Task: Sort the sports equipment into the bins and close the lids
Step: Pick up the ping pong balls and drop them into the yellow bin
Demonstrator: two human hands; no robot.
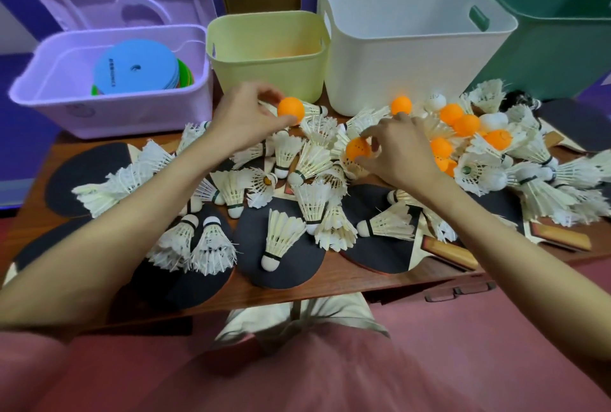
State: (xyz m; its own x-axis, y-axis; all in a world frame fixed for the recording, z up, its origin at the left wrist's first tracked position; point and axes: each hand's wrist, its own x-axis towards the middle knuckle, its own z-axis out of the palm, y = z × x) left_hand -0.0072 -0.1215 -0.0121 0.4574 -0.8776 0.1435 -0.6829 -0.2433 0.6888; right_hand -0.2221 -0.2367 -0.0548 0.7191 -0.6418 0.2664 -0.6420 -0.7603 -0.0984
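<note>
left hand [246, 120] pinches orange ball [290, 108] | right hand [398, 150] pinches second ball [357, 148]

The green bin [549, 31] runs off the right and top edges, so its far wall and any contents are out of sight. The yellow bin [267, 47] shows only an orange glow inside; its floor is hidden behind the near wall. Most paddles [281, 262] lie buried under shuttlecocks [284, 239] (their count cannot be told). The left hand [244, 120] is motion-blurred at the fingertips, and the print on the blue disc [135, 67] is too small to read.
</note>
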